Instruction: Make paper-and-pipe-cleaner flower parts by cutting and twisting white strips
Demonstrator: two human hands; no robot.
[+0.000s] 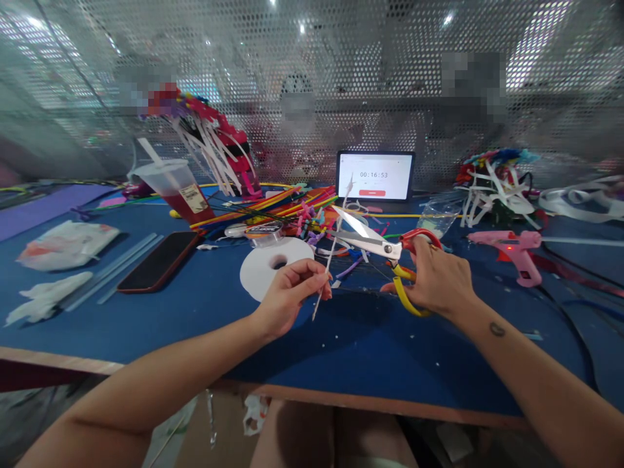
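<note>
My left hand (291, 296) pinches a thin, whitish stem (332, 255), possibly a pipe cleaner, between thumb and fingers. It runs upward past my fingertips, and a short end sticks out below. In my right hand (441, 276) are scissors (373, 246) with red and yellow handles. Their blades are spread apart and point left, with the tips near the stem; I cannot tell whether they touch it. Behind my left hand a white spool (253, 273) lies flat on the blue table (370, 364). Colored pipe cleaners (273, 207) are heaped behind the blades.
A phone (158, 261), a drink cup (182, 192) and a plastic packet (71, 244) are to the left. A tablet (375, 188) showing a timer stands at the back. On the right lies a pink glue gun (524, 253) with its cord, near white ribbon (580, 198).
</note>
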